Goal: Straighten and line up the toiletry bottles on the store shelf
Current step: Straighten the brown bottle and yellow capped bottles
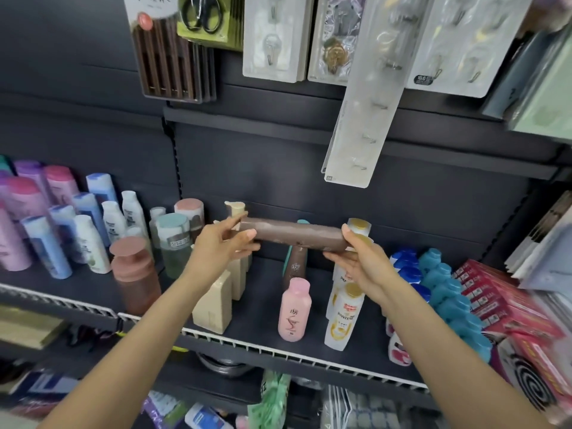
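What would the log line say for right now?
left hand grips brown bottle | right hand grips other end | bottle sideways above shelf

A shop: stocked shelf (93, 292), hanging packaged hooks (272, 35).

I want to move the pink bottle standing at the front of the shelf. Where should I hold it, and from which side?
Grip the pink bottle around its middle body, coming from the front. It stands upright near the shelf edge with open space on its left, while the white bottle stands close on its right.
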### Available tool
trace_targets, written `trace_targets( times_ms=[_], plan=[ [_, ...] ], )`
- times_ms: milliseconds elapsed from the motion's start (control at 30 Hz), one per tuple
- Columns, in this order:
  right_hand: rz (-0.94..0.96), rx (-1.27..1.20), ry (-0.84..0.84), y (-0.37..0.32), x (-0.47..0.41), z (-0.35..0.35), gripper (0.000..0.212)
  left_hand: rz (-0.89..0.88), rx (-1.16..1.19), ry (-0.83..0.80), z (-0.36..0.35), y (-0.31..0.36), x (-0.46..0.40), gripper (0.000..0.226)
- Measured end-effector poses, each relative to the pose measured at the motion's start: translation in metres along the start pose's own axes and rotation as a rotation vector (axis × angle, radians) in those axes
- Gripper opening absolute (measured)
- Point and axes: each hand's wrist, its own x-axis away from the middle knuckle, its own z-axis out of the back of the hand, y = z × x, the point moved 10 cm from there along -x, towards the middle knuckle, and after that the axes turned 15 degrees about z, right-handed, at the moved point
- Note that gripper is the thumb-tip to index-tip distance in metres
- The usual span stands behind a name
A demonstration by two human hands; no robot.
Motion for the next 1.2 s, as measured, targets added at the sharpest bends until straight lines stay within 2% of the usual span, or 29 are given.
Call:
trace_targets(
  times_ms=[167,333,700,867,967,1100,1200],
  plan=[
    [0.193,0.028,-0.070,-0.022,-0.001,0.001,0.035,0.056,0.070,-0.056,0.003,-0.011,0.002,0.039],
    [0.250,0.030,-0.221,-0.034,0.009,-0.009,0.051,0.034,0.156,-0.060,0.010,-0.018,-0.002,0.031],
    [0.439,0.255,-0.310,-0.060,0.026,-0.029,0.058,0.173,0.397,-0.163,0.002,-0.056,-0.012,0.038],
    [0.475,0.308,-0.276,-0.062,0.024,-0.025,0.055,0.194,0.409,-0.170,-0.002,-0.057,-0.015,0.035],
    [0.511,0.376,-0.190,-0.065,0.021,-0.019,0.049,0.200,0.398,-0.142,-0.002,-0.056,-0.015,0.031],
    [0.431,0.387,-0.025,-0.054,0.011,-0.002,0.038,0.172,0.234,-0.062,0.000,-0.050,-0.018,0.030],
    [0.347,0.379,0.017,-0.040,0.005,0.008,0.035,0.078,0.083,-0.057,0.000,-0.034,-0.016,0.031]
  ],
)
